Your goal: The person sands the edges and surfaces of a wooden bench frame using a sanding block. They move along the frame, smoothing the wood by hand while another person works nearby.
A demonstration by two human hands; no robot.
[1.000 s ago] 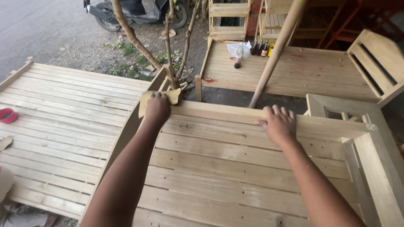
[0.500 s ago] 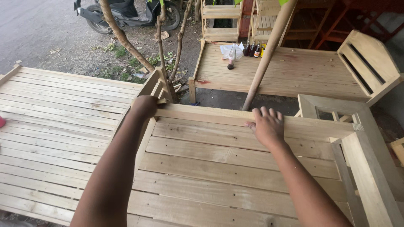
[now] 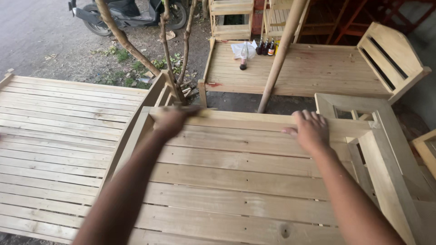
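Observation:
A pale slatted wooden bed frame lies in front of me. My left hand presses on its far rail near the left corner, blurred by motion. A tan sandpaper sheet shows just under its fingers. My right hand rests flat on the same rail farther right, fingers apart, holding nothing.
A second slatted platform adjoins on the left. Beyond a gap stands another bed frame with bottles and white paper on it. A slanted wooden pole, thin tree trunks and a scooter stand behind. Small wooden frames sit at right.
My left hand has slid right along the far rail, away from the corner, with the sandpaper under it. My right hand stays on the rail.

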